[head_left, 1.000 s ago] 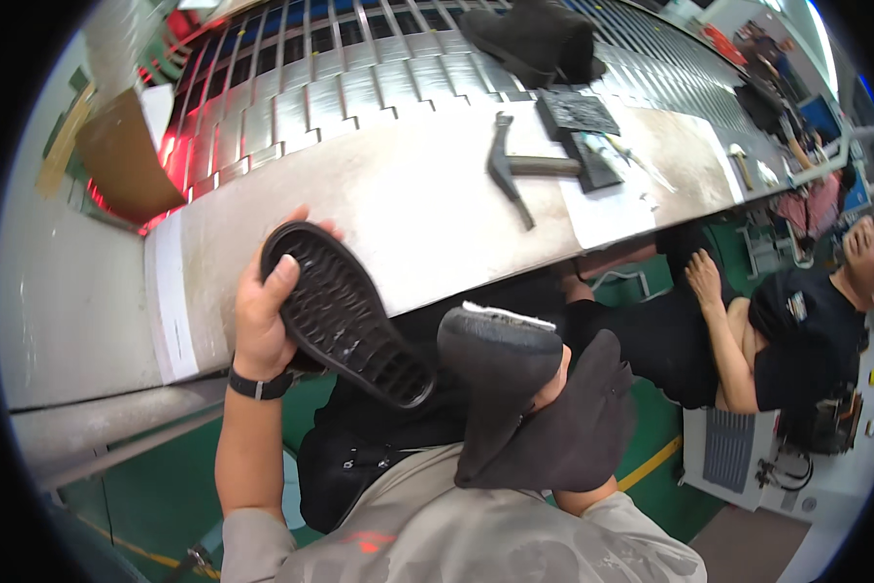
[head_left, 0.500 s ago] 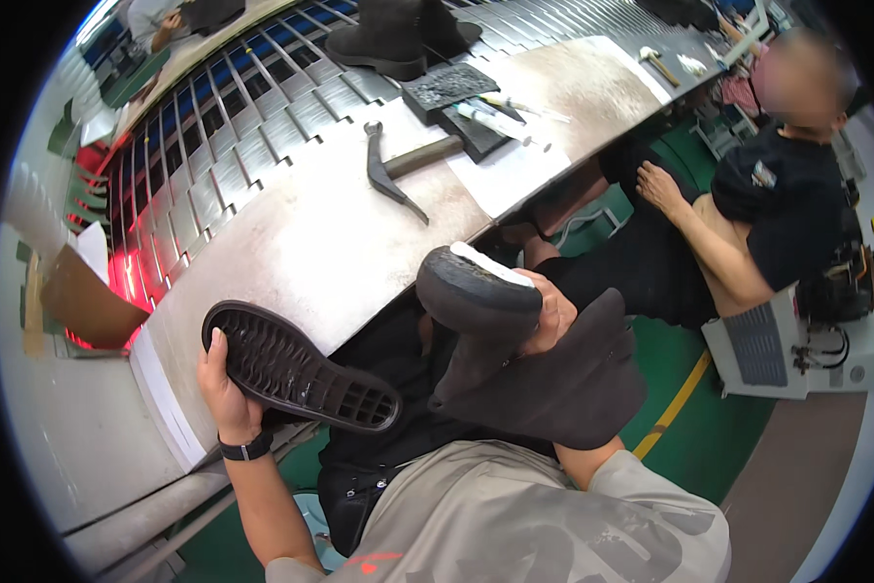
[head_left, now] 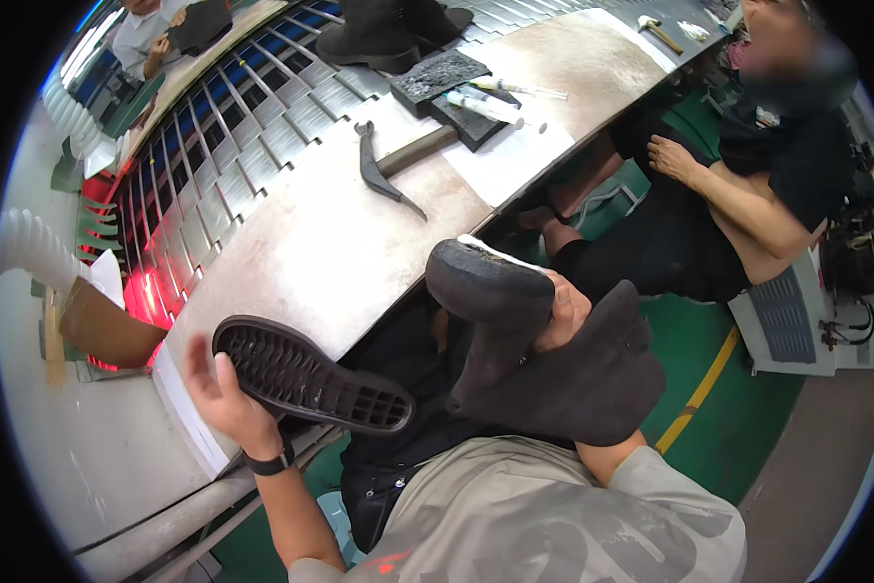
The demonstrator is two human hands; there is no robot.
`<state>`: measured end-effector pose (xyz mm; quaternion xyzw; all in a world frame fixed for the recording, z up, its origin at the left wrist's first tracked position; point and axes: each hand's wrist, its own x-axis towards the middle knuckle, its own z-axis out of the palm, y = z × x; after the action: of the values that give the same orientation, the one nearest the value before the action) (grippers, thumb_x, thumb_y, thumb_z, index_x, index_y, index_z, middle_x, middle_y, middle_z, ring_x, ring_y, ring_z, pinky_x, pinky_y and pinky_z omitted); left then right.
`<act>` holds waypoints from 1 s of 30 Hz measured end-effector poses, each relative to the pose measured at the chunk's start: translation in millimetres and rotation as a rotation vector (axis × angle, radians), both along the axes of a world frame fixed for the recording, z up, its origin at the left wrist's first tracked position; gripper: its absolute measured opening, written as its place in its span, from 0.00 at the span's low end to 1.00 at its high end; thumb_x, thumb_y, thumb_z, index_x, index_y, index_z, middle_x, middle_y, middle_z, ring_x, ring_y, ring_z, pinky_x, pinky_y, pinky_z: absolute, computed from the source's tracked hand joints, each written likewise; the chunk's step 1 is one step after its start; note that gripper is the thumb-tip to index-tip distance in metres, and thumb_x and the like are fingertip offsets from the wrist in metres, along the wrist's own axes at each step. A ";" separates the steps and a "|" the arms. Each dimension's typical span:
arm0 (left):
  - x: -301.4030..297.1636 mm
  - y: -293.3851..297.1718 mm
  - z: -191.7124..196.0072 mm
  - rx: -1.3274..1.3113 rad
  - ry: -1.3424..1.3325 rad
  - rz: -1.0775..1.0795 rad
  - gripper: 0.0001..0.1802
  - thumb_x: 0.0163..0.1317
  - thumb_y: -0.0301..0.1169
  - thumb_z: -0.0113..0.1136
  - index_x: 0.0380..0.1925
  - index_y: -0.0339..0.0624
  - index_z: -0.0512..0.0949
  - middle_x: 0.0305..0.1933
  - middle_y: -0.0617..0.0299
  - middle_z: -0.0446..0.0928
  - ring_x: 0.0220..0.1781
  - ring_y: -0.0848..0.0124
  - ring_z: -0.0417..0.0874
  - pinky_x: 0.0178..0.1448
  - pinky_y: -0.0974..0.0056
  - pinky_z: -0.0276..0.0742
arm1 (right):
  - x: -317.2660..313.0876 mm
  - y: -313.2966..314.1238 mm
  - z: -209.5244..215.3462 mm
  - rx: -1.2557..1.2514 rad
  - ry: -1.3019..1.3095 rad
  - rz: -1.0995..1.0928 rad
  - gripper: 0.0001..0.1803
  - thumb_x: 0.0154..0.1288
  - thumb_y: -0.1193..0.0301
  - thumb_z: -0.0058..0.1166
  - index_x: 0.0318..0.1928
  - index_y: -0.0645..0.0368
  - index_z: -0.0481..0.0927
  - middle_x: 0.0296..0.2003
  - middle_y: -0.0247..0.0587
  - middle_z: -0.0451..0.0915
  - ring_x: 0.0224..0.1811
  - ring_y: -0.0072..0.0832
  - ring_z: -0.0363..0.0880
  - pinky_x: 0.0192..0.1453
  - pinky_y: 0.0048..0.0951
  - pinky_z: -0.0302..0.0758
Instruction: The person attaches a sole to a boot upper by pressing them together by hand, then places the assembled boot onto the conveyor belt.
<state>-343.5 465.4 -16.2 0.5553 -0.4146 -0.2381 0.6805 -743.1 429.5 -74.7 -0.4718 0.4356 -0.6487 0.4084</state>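
A dark ribbed outsole (head_left: pixel 301 374) lies hollow side up at the near edge of the bench (head_left: pixel 291 253), its broad end over the top and its gridded end jutting out above the wearer's lap. Lying this way, it probably keeps its cavity in sight and within easy reach.

Beside the broad end is the left hand (head_left: pixel 228 400), open, gripping nothing, its fingers spread and slightly blurred (whether the thumb touches the rim, I cannot tell). Its forearm rises from the lower edge, a black band on the wrist.

The right hand (head_left: pixel 565 313) is closed around a dark suede boot (head_left: pixel 563 389), held upside down in front of the chest. The fingers wrap its narrow part, the soft shaft drooping over the forearm and hiding much of it. Held so, the rounded end and a pale strip along the underside are exposed, presumably clear of the fingers.

Farther up the bench lies a hammer (head_left: pixel 371 170), its handle toward syringes (head_left: pixel 485 105) resting on black blocks (head_left: pixel 439 82), perhaps propped there to be picked up easily.
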 end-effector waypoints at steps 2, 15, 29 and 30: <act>-23.8 16.3 23.2 -0.246 -0.410 0.225 0.28 0.72 0.22 0.59 0.71 0.26 0.68 0.75 0.40 0.71 0.76 0.53 0.75 0.83 0.47 0.69 | 8.4 3.2 5.7 0.043 0.017 -0.001 0.34 0.82 0.49 0.48 0.51 0.75 0.88 0.50 0.55 0.89 0.52 0.37 0.87 0.62 0.37 0.79; -133.0 7.1 19.6 0.149 0.524 -0.676 0.62 0.63 0.48 0.81 0.84 0.37 0.48 0.80 0.36 0.66 0.80 0.52 0.72 0.82 0.48 0.69 | 8.2 25.0 52.9 -0.038 0.613 0.002 0.17 0.67 0.68 0.62 0.43 0.73 0.88 0.38 0.58 0.89 0.40 0.43 0.90 0.49 0.36 0.83; -142.3 9.6 18.3 0.131 0.441 -0.682 0.65 0.58 0.46 0.85 0.83 0.35 0.50 0.79 0.37 0.67 0.80 0.53 0.73 0.82 0.49 0.70 | -7.5 26.8 26.1 -0.090 0.583 0.070 0.24 0.79 0.59 0.53 0.46 0.74 0.86 0.43 0.49 0.90 0.45 0.32 0.86 0.54 0.33 0.80; -142.5 10.3 20.9 0.136 0.325 -0.661 0.65 0.56 0.44 0.86 0.83 0.35 0.52 0.79 0.39 0.69 0.79 0.55 0.74 0.82 0.50 0.71 | -6.6 23.6 19.0 -0.096 0.584 0.066 0.24 0.79 0.59 0.53 0.46 0.74 0.86 0.43 0.49 0.90 0.45 0.32 0.86 0.54 0.33 0.80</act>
<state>-485.9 475.7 4.7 0.3904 -0.4411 -0.5571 0.5854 -749.7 453.1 -55.7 -0.6711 0.4880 -0.4918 0.2639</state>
